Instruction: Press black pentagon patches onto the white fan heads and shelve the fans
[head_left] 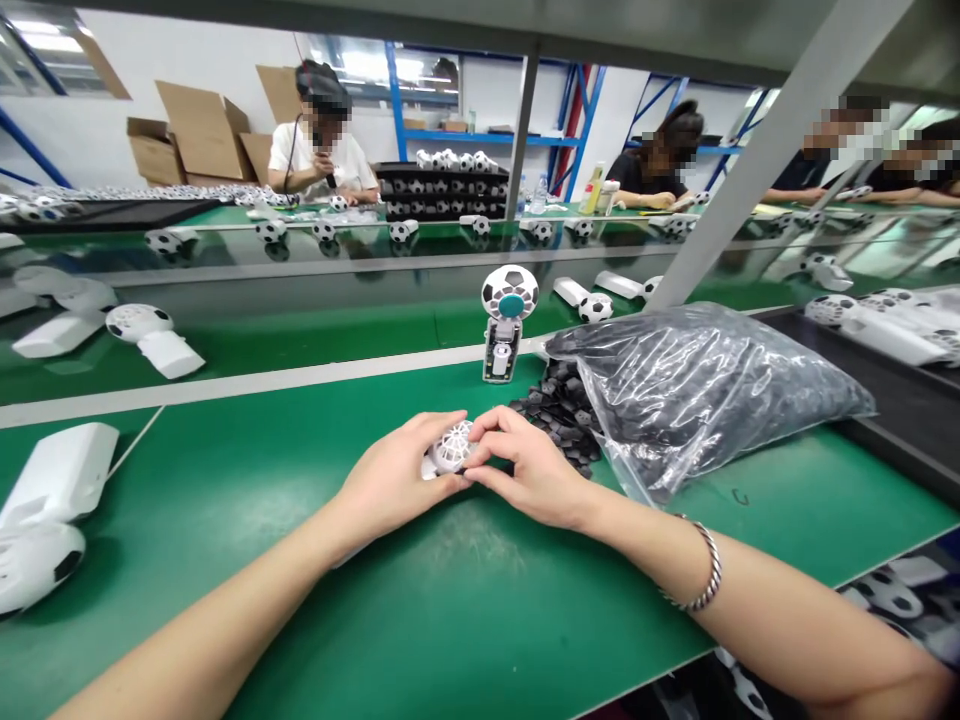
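Observation:
My left hand is closed around a white football-shaped fan with an open lattice face, held just above the green bench. My right hand meets it from the right, thumb and fingertips pinched together at the rim of the lattice. Whatever small piece those fingertips hold, if any, is hidden. Right behind my hands lies a heap of small black pieces, spilling from a clear plastic bag. Beyond them stands an upright football fan with a teal centre and its handle's inside exposed.
A white fan lies at the left of the bench. Behind a pale rail, the green conveyor carries more fans, including one with a white handle. A black tray sits at right. A slanted post crosses there. Several people work opposite.

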